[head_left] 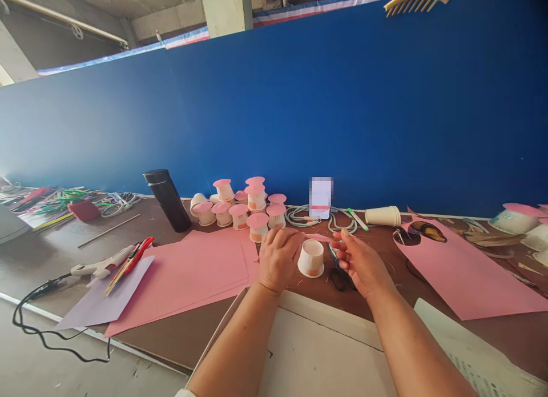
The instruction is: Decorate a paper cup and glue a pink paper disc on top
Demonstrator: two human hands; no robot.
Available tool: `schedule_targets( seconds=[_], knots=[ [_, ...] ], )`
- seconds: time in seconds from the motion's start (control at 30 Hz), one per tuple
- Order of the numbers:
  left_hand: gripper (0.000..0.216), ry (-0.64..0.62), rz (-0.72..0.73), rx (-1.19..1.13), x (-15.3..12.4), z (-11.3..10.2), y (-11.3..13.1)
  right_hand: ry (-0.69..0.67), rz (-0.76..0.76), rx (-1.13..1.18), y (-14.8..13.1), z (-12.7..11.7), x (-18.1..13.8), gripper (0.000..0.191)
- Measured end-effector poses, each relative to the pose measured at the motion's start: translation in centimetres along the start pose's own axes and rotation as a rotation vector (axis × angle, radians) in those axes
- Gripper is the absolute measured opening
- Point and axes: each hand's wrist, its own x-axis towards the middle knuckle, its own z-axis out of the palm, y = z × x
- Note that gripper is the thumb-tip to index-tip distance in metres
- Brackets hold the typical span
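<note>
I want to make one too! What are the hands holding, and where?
A small pink paper piece seems pinched at its ends between the left hand and right hand; the white paper cup stands unheld between them.

No legible text, even on paper cup [310, 259]

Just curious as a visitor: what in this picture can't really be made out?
Head view:
Left hand: curled fingers hide whether it holds anything.
Scissors: handles partly behind the right hand.
Upright card at the blue wall: blurred.
Pink-topped cups far right: cut by the edge.
</note>
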Motion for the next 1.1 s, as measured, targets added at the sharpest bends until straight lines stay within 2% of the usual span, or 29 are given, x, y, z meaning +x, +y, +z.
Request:
schedule_targets(
  seconds=[0.2,0.27,0.37,0.43,0.53,0.6,0.67,0.8,0.93,1.1],
  knots=[
    [0.015,0.298,0.13,-0.1,-0.2,0.2,0.3,-0.036,0.041,0.089,-0.1,0.0,-0.5,0.041],
    [0.014,0.321,0.15,-0.128,-0.2,0.1,0.4,-0.039,0.034,0.137,-0.2,0.1,-0.6,0.043],
    [0.015,0.285,0.148,-0.246,-0.2,0.1,0.6,-0.052,0.022,0.195,-0.3,-0.1,-0.7,0.049],
    [0.017,0.257,0.015,-0.382,-0.2,0.1,0.6,-0.05,0.002,0.201,-0.3,-0.2,-0.6,0.053],
    [0.02,0.193,-0.387,-0.612,0.1,0.2,0.6,-0.051,-0.049,0.189,-0.2,-0.3,-0.5,0.059],
    [0.021,0.076,-0.625,-0.741,0.4,0.1,0.5,-0.062,-0.07,0.174,-0.1,-0.2,-0.4,0.061],
    [0.027,-0.065,-0.781,-0.839,0.7,0.1,0.4,-0.07,-0.084,0.149,-0.1,0.0,-0.6,0.063],
    [0.04,-0.248,-0.936,-0.989,0.8,0.2,0.1,-0.069,-0.098,0.116,-0.2,0.4,-1.0,0.065],
    [0.04,-0.377,-0.982,-1.127,0.7,0.2,0.0,-0.057,-0.108,0.117,-0.2,0.7,-1.2,0.066],
    [0.04,-0.377,-1.008,-1.356,0.9,0.0,0.1,-0.035,-0.115,0.108,0.1,0.8,-1.0,0.061]
  ],
)
